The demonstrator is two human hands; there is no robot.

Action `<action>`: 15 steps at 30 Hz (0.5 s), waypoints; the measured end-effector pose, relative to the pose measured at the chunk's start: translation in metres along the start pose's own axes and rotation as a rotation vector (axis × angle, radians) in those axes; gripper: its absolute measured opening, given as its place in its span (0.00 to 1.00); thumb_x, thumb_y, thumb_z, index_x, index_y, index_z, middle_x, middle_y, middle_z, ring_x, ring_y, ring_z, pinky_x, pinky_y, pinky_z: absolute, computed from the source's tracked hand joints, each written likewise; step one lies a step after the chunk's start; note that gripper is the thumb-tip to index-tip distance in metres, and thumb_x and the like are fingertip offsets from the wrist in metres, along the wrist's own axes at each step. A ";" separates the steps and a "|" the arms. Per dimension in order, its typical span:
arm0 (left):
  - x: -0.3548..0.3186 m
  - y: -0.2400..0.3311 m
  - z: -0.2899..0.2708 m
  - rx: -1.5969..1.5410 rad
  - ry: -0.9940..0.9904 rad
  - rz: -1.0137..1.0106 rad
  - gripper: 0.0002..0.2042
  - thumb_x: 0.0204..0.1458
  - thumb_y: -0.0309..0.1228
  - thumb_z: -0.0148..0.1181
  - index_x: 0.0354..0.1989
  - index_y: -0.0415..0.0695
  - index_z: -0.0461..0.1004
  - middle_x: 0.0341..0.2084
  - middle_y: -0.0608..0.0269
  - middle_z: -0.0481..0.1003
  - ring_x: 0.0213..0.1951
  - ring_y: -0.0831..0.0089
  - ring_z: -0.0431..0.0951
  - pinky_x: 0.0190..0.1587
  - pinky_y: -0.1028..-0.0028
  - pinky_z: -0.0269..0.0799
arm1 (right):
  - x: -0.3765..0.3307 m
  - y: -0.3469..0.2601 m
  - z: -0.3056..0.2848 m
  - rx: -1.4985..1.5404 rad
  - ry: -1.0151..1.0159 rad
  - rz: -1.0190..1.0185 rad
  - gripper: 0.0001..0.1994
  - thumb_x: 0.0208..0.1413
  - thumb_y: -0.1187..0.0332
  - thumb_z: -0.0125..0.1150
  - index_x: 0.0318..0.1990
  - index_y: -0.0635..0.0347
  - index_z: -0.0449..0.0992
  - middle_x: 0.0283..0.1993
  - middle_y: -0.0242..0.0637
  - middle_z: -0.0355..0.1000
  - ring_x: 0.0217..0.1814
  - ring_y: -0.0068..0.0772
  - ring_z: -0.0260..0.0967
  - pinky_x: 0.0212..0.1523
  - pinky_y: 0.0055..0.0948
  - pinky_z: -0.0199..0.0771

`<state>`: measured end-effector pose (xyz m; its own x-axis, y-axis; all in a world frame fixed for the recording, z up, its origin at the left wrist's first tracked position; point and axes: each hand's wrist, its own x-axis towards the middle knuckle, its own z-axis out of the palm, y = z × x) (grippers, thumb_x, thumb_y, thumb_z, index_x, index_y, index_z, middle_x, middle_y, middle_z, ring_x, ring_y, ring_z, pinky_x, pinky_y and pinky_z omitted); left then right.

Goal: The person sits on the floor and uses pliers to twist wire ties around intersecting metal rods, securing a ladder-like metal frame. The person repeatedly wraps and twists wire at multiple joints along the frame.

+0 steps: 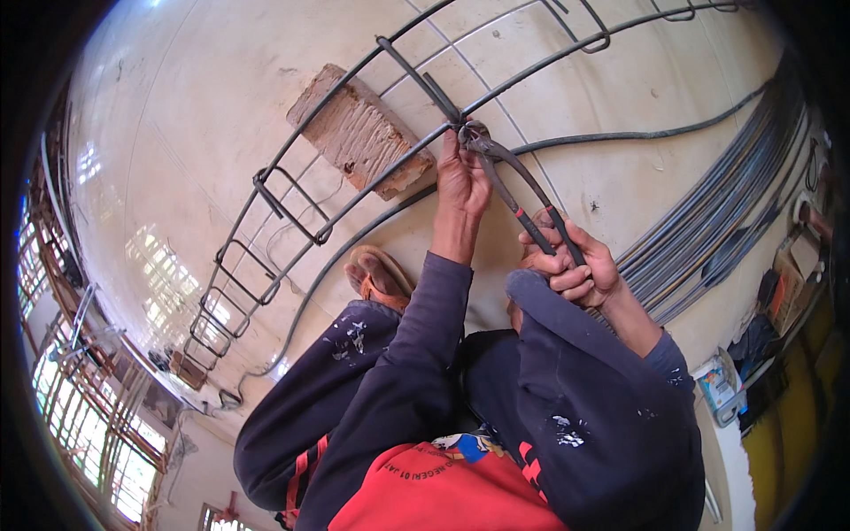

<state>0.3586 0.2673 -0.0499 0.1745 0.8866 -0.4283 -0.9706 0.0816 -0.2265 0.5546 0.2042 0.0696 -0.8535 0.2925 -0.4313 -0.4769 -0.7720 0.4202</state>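
My right hand (575, 265) is wrapped round the handles of long end-cutting nippers (512, 168), dark metal with red bands on the grips. Their jaws meet a joint of a steel rebar cage (403, 159), where a square stirrup (416, 75) crosses a long bar. Just below that joint is my left hand (462, 188), its fingers closed and pointing up beside the nipper head. What sits between those fingertips is too small to make out. The cage runs from the lower left to the upper right, with several stirrups along it.
A rough brick block (359, 133) lies under the cage on the tiled floor. A dark hose or cable (611, 137) curves across behind my hands. Many loose bars (708, 239) lie bundled at the right, near boxes (792, 274) and a blue-white container (722, 389). My sandalled foot (379, 274) is close by.
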 end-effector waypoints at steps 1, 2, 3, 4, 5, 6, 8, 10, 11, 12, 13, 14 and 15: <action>-0.003 -0.005 0.002 0.047 0.047 0.043 0.15 0.64 0.36 0.48 0.47 0.35 0.72 0.40 0.51 0.78 0.44 0.65 0.79 0.49 0.69 0.77 | -0.003 -0.002 0.000 -0.087 0.026 -0.012 0.31 0.67 0.45 0.40 0.64 0.63 0.58 0.29 0.25 0.55 0.16 0.07 0.46 0.11 0.09 0.43; -0.010 -0.013 0.011 0.097 0.094 0.095 0.18 0.64 0.40 0.47 0.47 0.35 0.71 0.41 0.50 0.77 0.45 0.64 0.78 0.51 0.67 0.76 | -0.002 -0.005 0.002 -0.173 0.045 -0.015 0.31 0.67 0.45 0.40 0.64 0.63 0.58 0.29 0.26 0.55 0.16 0.08 0.46 0.11 0.09 0.44; -0.016 -0.022 0.017 0.139 0.132 0.153 0.21 0.64 0.44 0.46 0.48 0.35 0.71 0.42 0.50 0.77 0.46 0.63 0.78 0.52 0.65 0.75 | -0.001 -0.010 0.009 -0.274 0.063 -0.015 0.32 0.66 0.44 0.39 0.64 0.63 0.58 0.29 0.26 0.55 0.16 0.08 0.46 0.11 0.09 0.44; -0.025 -0.033 0.020 0.153 0.162 0.152 0.24 0.63 0.48 0.46 0.49 0.36 0.71 0.43 0.50 0.77 0.47 0.61 0.77 0.53 0.63 0.74 | 0.000 -0.010 0.016 -0.364 0.117 -0.015 0.32 0.67 0.44 0.37 0.63 0.63 0.59 0.29 0.27 0.57 0.16 0.09 0.47 0.11 0.10 0.45; -0.038 -0.046 0.023 0.164 0.193 0.170 0.28 0.62 0.53 0.45 0.50 0.36 0.70 0.44 0.49 0.76 0.48 0.60 0.76 0.55 0.61 0.72 | -0.004 -0.009 0.020 -0.425 0.173 -0.028 0.31 0.67 0.44 0.37 0.63 0.64 0.59 0.28 0.27 0.57 0.15 0.10 0.47 0.11 0.10 0.45; -0.048 -0.056 0.024 0.235 0.138 0.133 0.28 0.61 0.54 0.47 0.50 0.37 0.70 0.44 0.50 0.76 0.48 0.60 0.76 0.54 0.61 0.71 | -0.006 -0.008 0.020 -0.488 0.210 -0.035 0.31 0.67 0.44 0.37 0.62 0.64 0.59 0.28 0.27 0.57 0.15 0.10 0.47 0.10 0.11 0.45; -0.055 -0.076 0.028 0.371 0.029 0.055 0.27 0.60 0.54 0.49 0.50 0.39 0.71 0.44 0.51 0.76 0.47 0.62 0.77 0.53 0.61 0.71 | -0.005 -0.010 0.012 -0.452 0.185 -0.057 0.30 0.68 0.45 0.36 0.60 0.65 0.61 0.26 0.27 0.57 0.13 0.12 0.47 0.10 0.12 0.46; -0.050 -0.076 0.045 0.421 0.052 -0.030 0.20 0.60 0.50 0.52 0.43 0.43 0.71 0.36 0.56 0.75 0.38 0.67 0.77 0.44 0.65 0.73 | -0.002 -0.012 -0.003 -0.254 0.142 -0.049 0.30 0.68 0.44 0.35 0.56 0.66 0.65 0.22 0.27 0.56 0.11 0.14 0.48 0.10 0.13 0.48; -0.049 -0.073 0.054 0.391 0.114 -0.103 0.15 0.60 0.46 0.55 0.36 0.45 0.72 0.28 0.61 0.75 0.31 0.71 0.77 0.36 0.68 0.75 | -0.002 -0.009 -0.003 -0.163 0.167 -0.066 0.30 0.67 0.44 0.35 0.53 0.67 0.67 0.20 0.27 0.56 0.10 0.15 0.48 0.10 0.13 0.48; -0.047 -0.072 0.053 0.376 0.105 -0.106 0.13 0.58 0.43 0.57 0.32 0.47 0.69 0.23 0.65 0.71 0.25 0.74 0.72 0.30 0.71 0.70 | -0.002 -0.008 0.005 -0.296 0.205 -0.061 0.29 0.68 0.45 0.36 0.51 0.67 0.68 0.20 0.28 0.57 0.10 0.16 0.50 0.10 0.14 0.50; -0.045 -0.071 0.051 0.364 0.098 -0.115 0.12 0.57 0.40 0.60 0.28 0.48 0.67 0.18 0.69 0.67 0.18 0.78 0.67 0.23 0.73 0.66 | -0.001 -0.008 0.014 -0.426 0.239 -0.063 0.28 0.68 0.46 0.37 0.48 0.66 0.69 0.19 0.28 0.59 0.11 0.17 0.53 0.11 0.14 0.52; -0.045 -0.076 0.057 0.331 0.085 -0.148 0.14 0.55 0.37 0.63 0.24 0.50 0.65 0.14 0.73 0.63 0.12 0.81 0.62 0.16 0.76 0.61 | -0.008 -0.009 0.024 -0.558 0.293 -0.087 0.27 0.68 0.46 0.38 0.46 0.66 0.70 0.19 0.29 0.60 0.11 0.17 0.55 0.11 0.15 0.54; -0.043 -0.077 0.062 0.341 0.158 -0.112 0.15 0.54 0.35 0.63 0.22 0.51 0.62 0.13 0.74 0.59 0.12 0.82 0.59 0.15 0.77 0.57 | -0.009 -0.010 0.032 -0.867 0.464 -0.133 0.26 0.68 0.47 0.40 0.45 0.66 0.71 0.19 0.30 0.62 0.12 0.18 0.57 0.12 0.17 0.56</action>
<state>0.4159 0.2507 0.0403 0.2803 0.7845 -0.5531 -0.9387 0.3445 0.0130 0.5607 0.2274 0.0948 -0.5492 0.2995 -0.7802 -0.0862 -0.9489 -0.3036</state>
